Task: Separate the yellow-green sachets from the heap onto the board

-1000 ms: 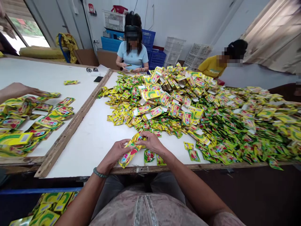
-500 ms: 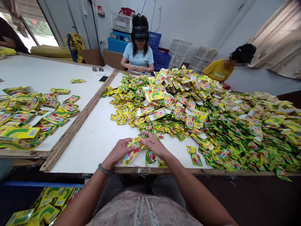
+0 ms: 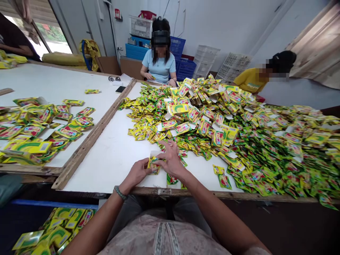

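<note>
A small yellow-and-green printed carton [image 3: 153,168] is in my left hand [image 3: 138,172], pinched between thumb and fingers just above the table's front edge. A white flap stands up at the carton's far end. My right hand [image 3: 172,161] is over the carton's right side, its thumb and lower finger touching it and its other fingers stretched out toward the pile. No packet can be made out in the right hand. Small green-and-yellow sachets [image 3: 172,179] lie partly hidden under the right wrist. Two joined sachets [image 3: 222,177] lie farther right.
A large heap of sachets and cartons [image 3: 202,117] spreads across the right. A wooden strip [image 3: 98,129] divides the table, with more cartons [image 3: 39,124] left of it. Filled cartons [image 3: 61,226] lie low at left. Two people [image 3: 159,63] [image 3: 249,80] sit opposite; another person's arm shows far left.
The carton has turned from lying slanted between both hands to its flap end facing away. My right hand has shifted slightly forward, its fingers spreading. The view has swung a little left.
</note>
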Tool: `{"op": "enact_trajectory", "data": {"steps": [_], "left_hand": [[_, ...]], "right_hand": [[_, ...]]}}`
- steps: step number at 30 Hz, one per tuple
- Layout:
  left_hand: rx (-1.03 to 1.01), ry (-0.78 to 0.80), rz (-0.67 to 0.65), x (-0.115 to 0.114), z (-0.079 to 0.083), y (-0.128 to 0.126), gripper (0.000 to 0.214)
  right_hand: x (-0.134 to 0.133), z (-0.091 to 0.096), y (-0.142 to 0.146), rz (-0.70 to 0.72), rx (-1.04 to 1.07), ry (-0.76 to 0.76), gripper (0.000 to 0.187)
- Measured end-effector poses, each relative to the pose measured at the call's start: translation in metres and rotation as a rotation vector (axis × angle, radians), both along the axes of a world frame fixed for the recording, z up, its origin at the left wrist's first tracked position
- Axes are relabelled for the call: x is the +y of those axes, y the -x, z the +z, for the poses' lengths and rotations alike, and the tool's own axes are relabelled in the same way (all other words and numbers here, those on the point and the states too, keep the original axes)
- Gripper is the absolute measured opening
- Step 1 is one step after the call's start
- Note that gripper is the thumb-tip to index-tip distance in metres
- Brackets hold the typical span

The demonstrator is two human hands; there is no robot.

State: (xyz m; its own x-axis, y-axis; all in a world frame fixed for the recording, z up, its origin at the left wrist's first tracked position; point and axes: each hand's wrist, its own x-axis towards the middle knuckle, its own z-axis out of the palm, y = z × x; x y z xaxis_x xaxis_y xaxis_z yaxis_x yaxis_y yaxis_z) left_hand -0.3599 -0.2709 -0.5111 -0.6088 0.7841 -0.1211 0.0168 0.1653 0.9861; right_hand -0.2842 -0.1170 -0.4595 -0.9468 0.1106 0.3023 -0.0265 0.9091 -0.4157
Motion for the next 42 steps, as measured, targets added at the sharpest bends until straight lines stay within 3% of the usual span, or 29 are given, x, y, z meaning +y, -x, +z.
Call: {"op": "enact_trajectory", "data": {"steps": [4, 9, 16, 21, 28, 31, 35, 42], "left_hand": [[-0.097, -0.020, -0.060, -0.005, -0.006, -0.007, 0.035], [-0.002, 0.039, -0.139, -0.008, 0.006, -0.015, 0.036], [0.077, 0.049, -0.166, -0.011, 0.006, -0.014, 0.040], [0.163, 0.104, -0.159, -0.011, 0.005, -0.013, 0.041], [0.199, 0.110, -0.165, -0.010, 0.001, -0.014, 0.039], [0.105, 0.096, -0.120, -0.009, -0.001, -0.016, 0.038], [-0.053, 0.002, -0.129, -0.009, 0.001, -0.019, 0.041], [-0.128, -0.008, -0.113, -0.010, -0.001, -0.018, 0.040]], "right_hand": [[-0.004, 0.002, 0.003, 0.106, -0.143, -0.104, 0.014], [0.001, 0.006, 0.008, 0.240, -0.380, -0.082, 0.017], [-0.001, 0.002, 0.000, 0.090, -0.243, 0.066, 0.020], [-0.006, 0.008, -0.002, 0.200, -0.380, 0.036, 0.018], [-0.012, 0.019, 0.020, 0.261, -0.629, -0.086, 0.019], [-0.010, 0.014, 0.016, 0.287, -0.560, -0.064, 0.019], [-0.001, 0.008, 0.000, 0.164, -0.293, -0.011, 0.022], [0.002, 0.013, -0.009, 0.206, -0.293, -0.070, 0.022]]}}
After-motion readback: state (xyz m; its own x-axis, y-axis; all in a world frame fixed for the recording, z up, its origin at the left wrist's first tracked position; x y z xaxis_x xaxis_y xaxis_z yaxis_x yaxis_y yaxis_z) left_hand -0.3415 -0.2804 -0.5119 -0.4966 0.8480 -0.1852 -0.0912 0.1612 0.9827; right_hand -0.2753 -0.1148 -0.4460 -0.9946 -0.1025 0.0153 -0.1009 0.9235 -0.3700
